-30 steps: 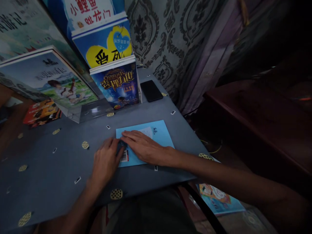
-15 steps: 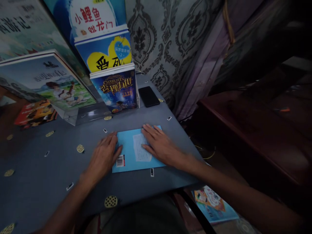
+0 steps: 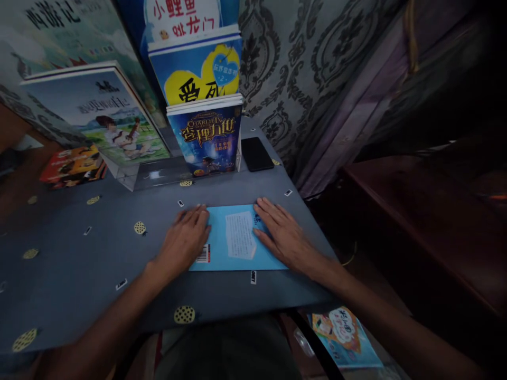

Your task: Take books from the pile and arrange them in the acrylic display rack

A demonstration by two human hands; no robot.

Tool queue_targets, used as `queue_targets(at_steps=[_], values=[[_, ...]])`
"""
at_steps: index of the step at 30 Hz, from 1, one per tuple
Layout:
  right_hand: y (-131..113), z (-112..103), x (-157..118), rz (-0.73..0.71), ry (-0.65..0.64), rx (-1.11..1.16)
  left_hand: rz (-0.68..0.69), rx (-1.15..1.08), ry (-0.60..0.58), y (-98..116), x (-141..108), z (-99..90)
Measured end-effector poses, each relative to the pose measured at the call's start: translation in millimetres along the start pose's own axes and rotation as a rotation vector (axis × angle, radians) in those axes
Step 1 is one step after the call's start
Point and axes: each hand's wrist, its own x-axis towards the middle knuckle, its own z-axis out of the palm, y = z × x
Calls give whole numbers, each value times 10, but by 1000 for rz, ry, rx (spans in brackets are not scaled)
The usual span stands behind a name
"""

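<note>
A light blue book (image 3: 240, 235) lies flat on the grey-blue tablecloth, with a pale text panel and a barcode on its upper face. Over its left end rests my left hand (image 3: 186, 236), palm down, partly covering the barcode. My right hand (image 3: 287, 235) lies across the right part of the book with its fingers spread. Neither hand is wrapped around anything.
Picture books stand in clear holders at the back, among them a dark blue book (image 3: 209, 140) and a landscape-covered one (image 3: 119, 124). A black phone (image 3: 257, 154) lies beside them. Red books (image 3: 73, 166) lie at left. More books (image 3: 346, 338) are below the table, right.
The view has shifted, so the table things appear further right. My left hand now covers more of the book's left end, and my right hand sits further right, uncovering the text panel.
</note>
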Motion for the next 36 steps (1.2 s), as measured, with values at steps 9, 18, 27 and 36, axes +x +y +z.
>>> queue_targets(at_steps=[9,18,27,36], values=[[-11,-63,13,14,-16,4,47,32,64,-36,-225,85],[-80,-188,-89,-26,74,14,378,180,54,277,-415,158],[-208,-301,-228,-55,170,90,548,245,206,260,-550,70],[-462,-301,-547,-96,227,89,565,87,-16,272,-655,26]])
